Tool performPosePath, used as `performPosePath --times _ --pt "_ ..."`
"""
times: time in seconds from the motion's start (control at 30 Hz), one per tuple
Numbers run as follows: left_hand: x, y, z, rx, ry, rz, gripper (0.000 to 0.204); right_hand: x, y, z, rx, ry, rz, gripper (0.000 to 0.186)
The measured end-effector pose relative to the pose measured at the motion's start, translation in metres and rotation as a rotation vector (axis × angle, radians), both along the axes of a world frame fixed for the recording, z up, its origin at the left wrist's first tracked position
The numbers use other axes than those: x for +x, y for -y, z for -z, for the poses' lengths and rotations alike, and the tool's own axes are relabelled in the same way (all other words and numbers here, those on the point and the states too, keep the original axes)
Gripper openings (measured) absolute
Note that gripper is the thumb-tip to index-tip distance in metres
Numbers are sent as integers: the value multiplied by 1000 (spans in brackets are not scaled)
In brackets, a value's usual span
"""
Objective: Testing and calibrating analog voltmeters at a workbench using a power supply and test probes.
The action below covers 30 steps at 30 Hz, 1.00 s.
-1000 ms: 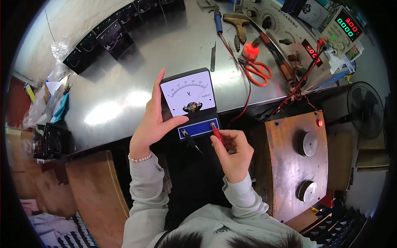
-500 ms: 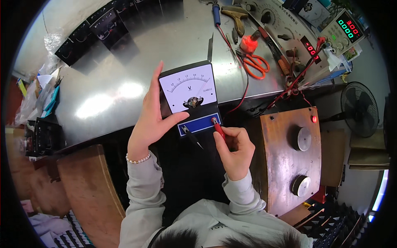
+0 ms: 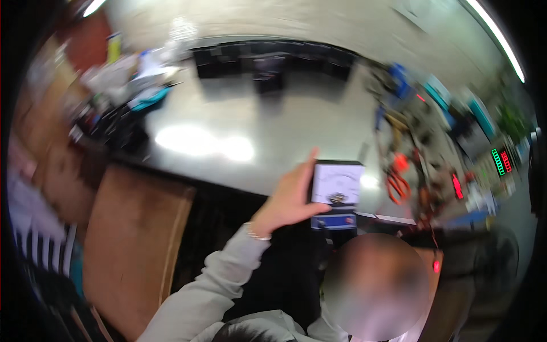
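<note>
The picture is smeared by motion. My left hand (image 3: 290, 196) grips an analog panel voltmeter (image 3: 335, 183) by its left side, with the thumb across the lower front and the fingers behind its edge. The meter has a white dial, a black frame and a blue strip (image 3: 343, 222) below the dial. A small red spot shows at the strip's right end; the leads clipped there are too blurred to make out. A round blurred patch at the lower right hides my right hand, and only a bit of its pale sleeve (image 3: 329, 326) shows.
Black meter housings (image 3: 269, 74) line the back of the metal bench (image 3: 285, 128). Orange-handled scissors (image 3: 397, 188) and tools lie at the right, beside a lit digital display (image 3: 501, 162). Plastic bags (image 3: 111, 77) heap at the left. A brown wooden board (image 3: 131, 245) stands at near left.
The whole view has swung, so the bench, meter and left hand sit further right and lower. My right hand, earlier holding a red clip on the meter's strip, is now hidden.
</note>
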<state>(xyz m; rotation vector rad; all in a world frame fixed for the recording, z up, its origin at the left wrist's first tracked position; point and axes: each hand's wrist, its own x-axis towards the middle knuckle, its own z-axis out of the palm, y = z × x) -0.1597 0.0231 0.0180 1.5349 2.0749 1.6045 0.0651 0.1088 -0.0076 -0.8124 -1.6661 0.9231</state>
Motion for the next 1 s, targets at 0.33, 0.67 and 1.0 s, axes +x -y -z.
performPosePath --times 0.33,0.67,1.0 --pt "87 187 -34 -48 -333 -877 75 5 93 -4 -153 200 -805 23" --pt "225 520 -126 -1578 80 -1518 94 -28 63 33 -305 344 -805 14" --pt "113 451 -101 -1413 1 -1426 112 -27 36 25 -257 440 -633 15"
